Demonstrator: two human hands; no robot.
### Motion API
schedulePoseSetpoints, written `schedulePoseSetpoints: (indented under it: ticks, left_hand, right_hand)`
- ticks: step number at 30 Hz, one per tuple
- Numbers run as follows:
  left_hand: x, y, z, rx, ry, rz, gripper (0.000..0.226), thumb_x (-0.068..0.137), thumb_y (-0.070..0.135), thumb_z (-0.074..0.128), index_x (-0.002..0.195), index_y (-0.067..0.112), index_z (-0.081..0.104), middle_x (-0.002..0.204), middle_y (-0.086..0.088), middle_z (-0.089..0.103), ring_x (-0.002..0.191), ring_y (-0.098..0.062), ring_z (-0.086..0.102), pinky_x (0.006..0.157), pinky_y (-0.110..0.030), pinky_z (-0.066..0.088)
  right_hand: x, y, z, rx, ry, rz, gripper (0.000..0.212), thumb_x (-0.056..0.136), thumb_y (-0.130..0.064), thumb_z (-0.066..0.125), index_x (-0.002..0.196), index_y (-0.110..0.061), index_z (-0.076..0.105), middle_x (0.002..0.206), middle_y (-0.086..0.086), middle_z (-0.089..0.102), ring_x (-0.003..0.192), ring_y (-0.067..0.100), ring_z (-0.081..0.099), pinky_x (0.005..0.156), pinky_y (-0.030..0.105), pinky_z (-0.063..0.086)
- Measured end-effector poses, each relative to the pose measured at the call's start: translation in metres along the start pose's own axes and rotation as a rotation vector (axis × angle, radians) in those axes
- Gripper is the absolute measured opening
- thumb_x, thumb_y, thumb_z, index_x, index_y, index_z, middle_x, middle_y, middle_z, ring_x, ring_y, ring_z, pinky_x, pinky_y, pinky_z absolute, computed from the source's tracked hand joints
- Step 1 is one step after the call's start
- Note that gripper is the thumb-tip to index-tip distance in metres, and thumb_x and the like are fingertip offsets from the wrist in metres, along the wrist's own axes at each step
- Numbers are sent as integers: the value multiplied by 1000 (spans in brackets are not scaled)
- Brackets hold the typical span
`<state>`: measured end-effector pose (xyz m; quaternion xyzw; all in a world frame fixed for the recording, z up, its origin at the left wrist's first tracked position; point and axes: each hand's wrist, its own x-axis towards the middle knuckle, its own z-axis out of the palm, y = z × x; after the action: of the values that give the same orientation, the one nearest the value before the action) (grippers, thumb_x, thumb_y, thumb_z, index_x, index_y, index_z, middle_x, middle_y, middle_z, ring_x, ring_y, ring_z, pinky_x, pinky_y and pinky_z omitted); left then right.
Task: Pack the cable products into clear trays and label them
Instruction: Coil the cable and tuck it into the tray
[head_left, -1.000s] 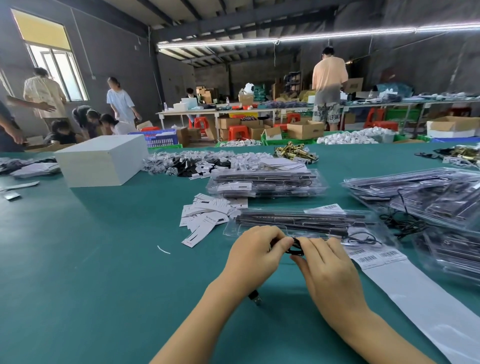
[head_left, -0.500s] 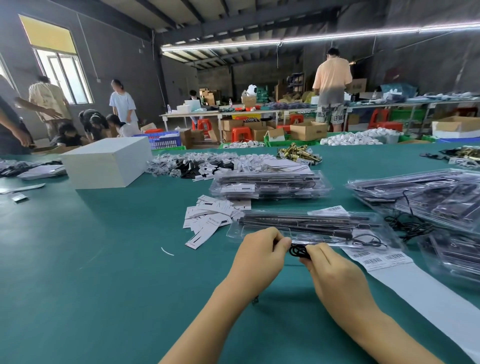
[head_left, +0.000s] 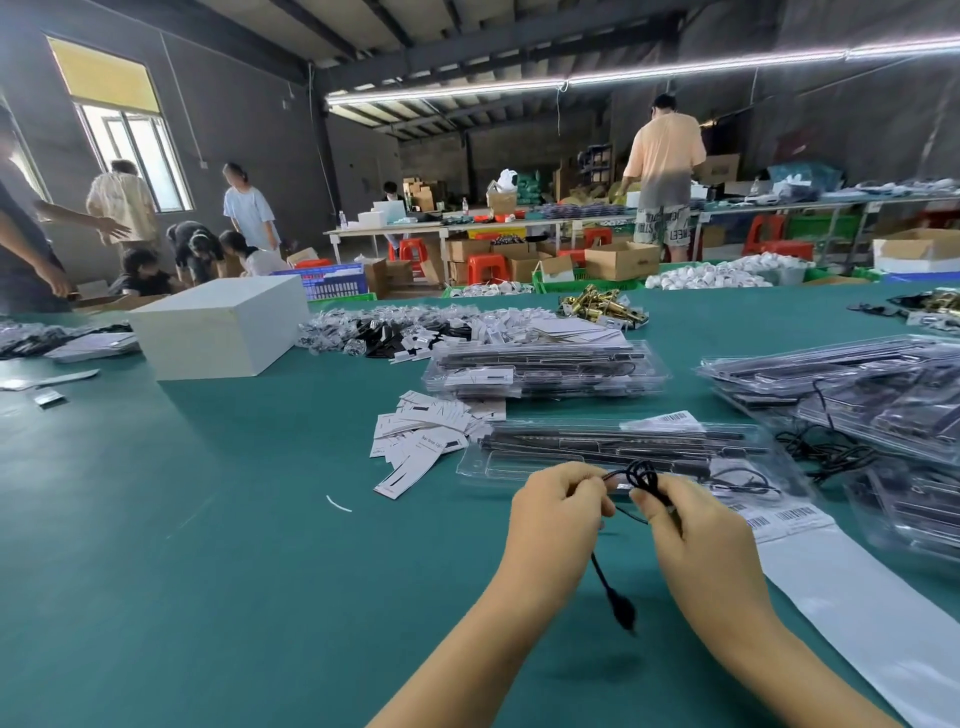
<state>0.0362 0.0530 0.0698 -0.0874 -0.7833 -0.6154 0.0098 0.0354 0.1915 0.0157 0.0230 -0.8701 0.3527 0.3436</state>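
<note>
Above the green surface (head_left: 218, 561), both hands raised near center. Left hand (head_left: 558, 514), fingers curled and pinching a thin black cable (head_left: 641, 475); right hand (head_left: 698, 530), fingers likewise clamped on the same cable's small coil. Cable end with plug (head_left: 622, 608) dangling toward 6 o'clock between the wrists. Open clear tray (head_left: 519, 460) just beyond the hands at 12 o'clock. Barcode label strip (head_left: 841, 597) at 3 o'clock. Paper tags (head_left: 426, 441) at 10 o'clock, stacked packed trays (head_left: 545, 369) farther at 12.
</note>
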Motion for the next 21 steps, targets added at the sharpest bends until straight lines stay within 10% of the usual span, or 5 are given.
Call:
schedulePoseSetpoints:
  ticks: [8,21]
  left_hand:
    - [7,4,-15,-788,-235,-454,14,88,17,65,82,11,77,70,5,66,58,-5,60,50,-16,43]
    - [3,-11,-5,-289,-210,17,7,87,10,68,91,16,68,74,2,69,67,-7,63,69,-19,48]
  right_hand:
    - [0,-8,-2,121,-24,26,9,90,-16,63,87,-23,65,63,-12,54,62,5,52,58,14,35]
    - [1,-12,-7,388,-146,161,15,91,-20,62,92,-32,71,65,-12,66,53,4,52,54,27,44]
